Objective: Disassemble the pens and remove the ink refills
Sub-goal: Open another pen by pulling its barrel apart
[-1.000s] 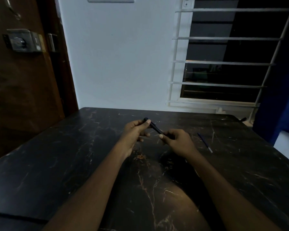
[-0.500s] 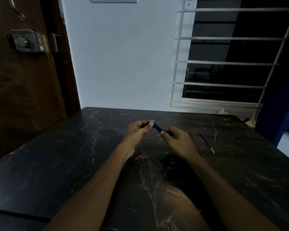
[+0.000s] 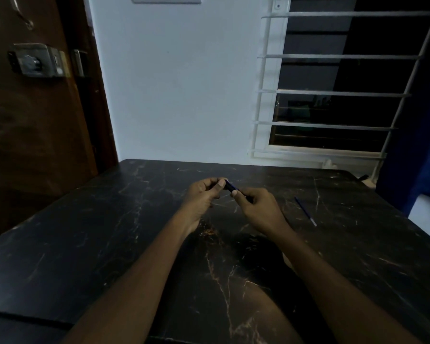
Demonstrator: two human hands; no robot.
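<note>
A dark blue pen [image 3: 231, 186] is held between both hands above the middle of the black marble table [image 3: 109, 232]. My left hand [image 3: 204, 197] pinches its far end with thumb and fingers. My right hand [image 3: 258, 207] grips the near end, thumb on top. Only a short stretch of the barrel shows between the two thumbs. A thin blue ink refill [image 3: 305, 211] with a pale tip lies loose on the table, to the right of my right hand.
The table butts against a white wall [image 3: 184, 95]. A barred window [image 3: 333, 90] is at the back right, a wooden door [image 3: 35, 120] with a lock at the left. A blue curtain [image 3: 422, 145] hangs at the far right.
My hands have closed in on each other along the pen, so less of the barrel shows between them. The refill on the table has not moved.
</note>
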